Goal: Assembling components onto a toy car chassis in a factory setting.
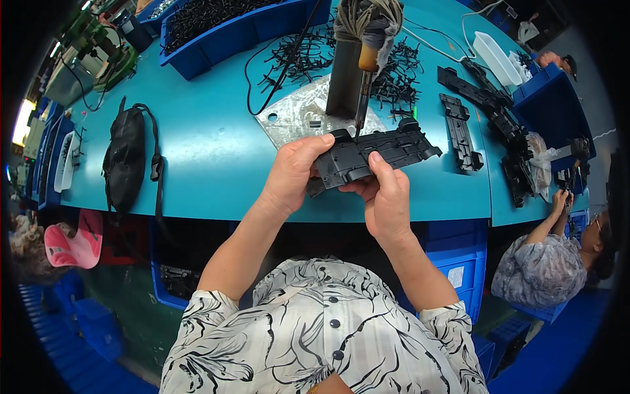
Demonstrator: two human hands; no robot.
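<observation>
Both my hands hold a long black plastic molded part point(387, 148) tilted under a mounted soldering iron point(365, 85). My left hand point(293, 169) grips its left end, with the thumb on top near the iron's tip. My right hand point(387, 197) holds the near edge, thumb pressed on the upper face and fingers curled beneath. The iron points down, its tip at or just above the part; I cannot tell whether they touch. Cloth wraps the iron's top beside an upright metal post point(344, 82), which stands on a scuffed metal plate point(295, 117).
Small black pieces point(397, 82) lie heaped behind the post. A blue bin point(243, 36) full of them stands at the back. More molded parts point(459, 131) lie to the right, near a co-worker point(541, 269). A black pouch point(125, 157) rests on the left of the turquoise table point(197, 144).
</observation>
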